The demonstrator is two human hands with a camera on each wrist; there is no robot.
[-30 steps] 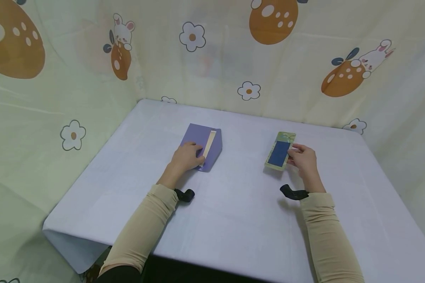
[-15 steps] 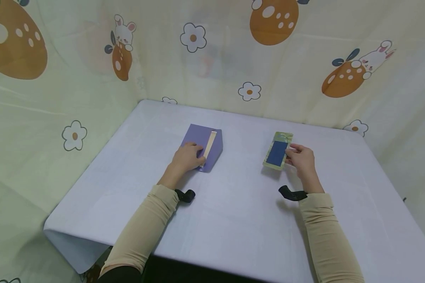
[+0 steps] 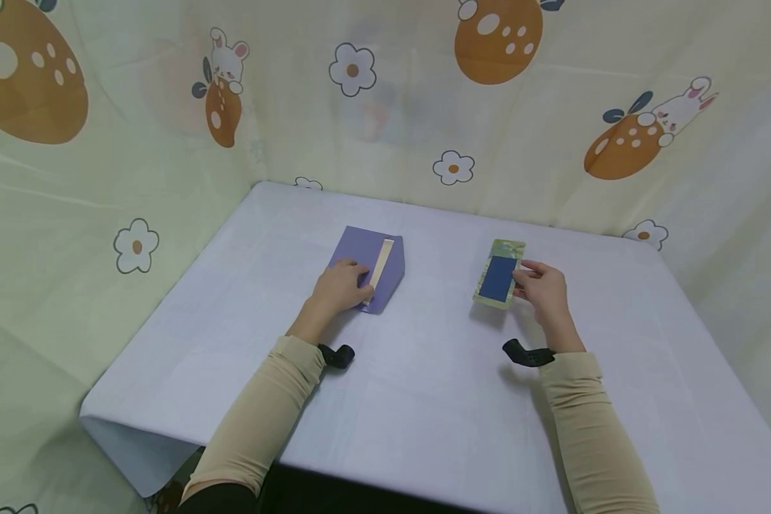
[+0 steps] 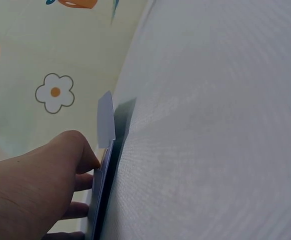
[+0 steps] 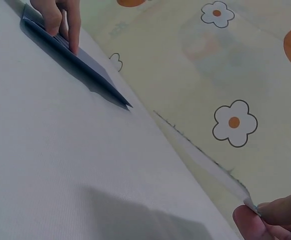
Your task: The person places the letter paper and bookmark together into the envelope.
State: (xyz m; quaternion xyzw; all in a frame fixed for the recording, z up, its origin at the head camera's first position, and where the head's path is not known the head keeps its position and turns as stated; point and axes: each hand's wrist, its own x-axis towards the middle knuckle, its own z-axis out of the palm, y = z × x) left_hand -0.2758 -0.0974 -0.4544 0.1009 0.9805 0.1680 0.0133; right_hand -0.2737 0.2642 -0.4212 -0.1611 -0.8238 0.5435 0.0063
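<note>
Card point(image 3: 497, 279) — pinched in your right hand point(image 3: 542, 289), carried slightly leftward since a second ago, nearer the purple envelope point(image 3: 368, 266). Left hand point(image 3: 338, 284) — unmoved, fingers flat, pressing the envelope to the bench point(image 3: 424, 400).

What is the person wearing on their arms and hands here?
Both arms are covered by long, snug beige sleeves that bunch into soft folds near the wrists. At each wrist sits a small black strap-like device, one on the left and one on the right. The left hand and right hand are bare: no gloves, rings or watches show.
</note>
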